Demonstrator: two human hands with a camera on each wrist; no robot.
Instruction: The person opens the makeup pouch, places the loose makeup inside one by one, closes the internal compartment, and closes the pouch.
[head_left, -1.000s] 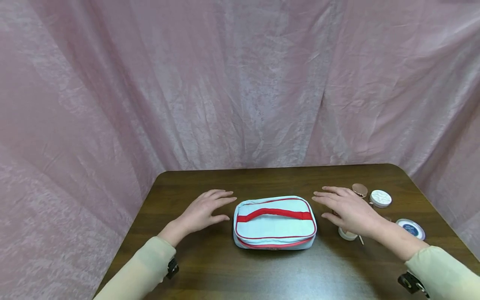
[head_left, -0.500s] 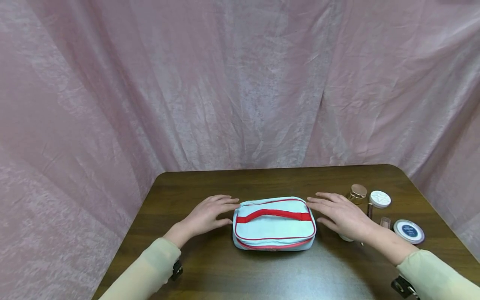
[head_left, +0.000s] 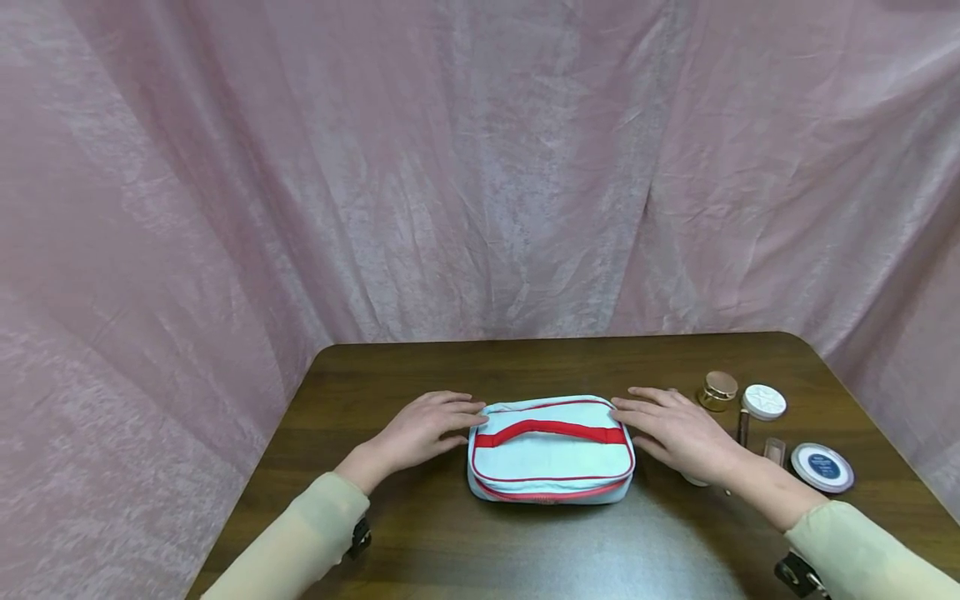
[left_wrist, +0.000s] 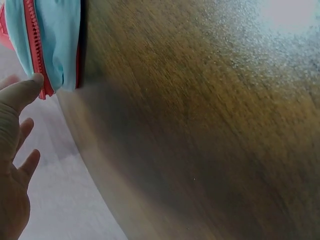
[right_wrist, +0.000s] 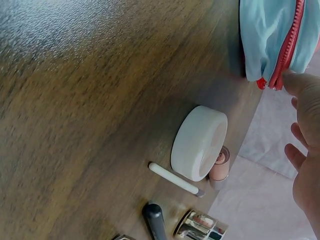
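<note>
One dark wooden table (head_left: 450,367) bears a pale-blue bag with red trim (head_left: 551,460) near its middle, and the left hand (head_left: 420,427) and right hand (head_left: 678,429) meet its two ends with a slack grip, fingers extended, tips touching the cloth. Each thumb lies at an end of the red zipper (left_wrist: 35,45). Right of the bag are a blue-labelled round tin (head_left: 822,467), a gold jar (head_left: 717,391) and a slim white stick (right_wrist: 174,178).

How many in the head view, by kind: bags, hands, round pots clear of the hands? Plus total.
Bag: 1
Hands: 2 (left hand, right hand)
Round pots: 3 (gold pot, star-topped pot, blue-labelled pot)
Total: 6
</note>
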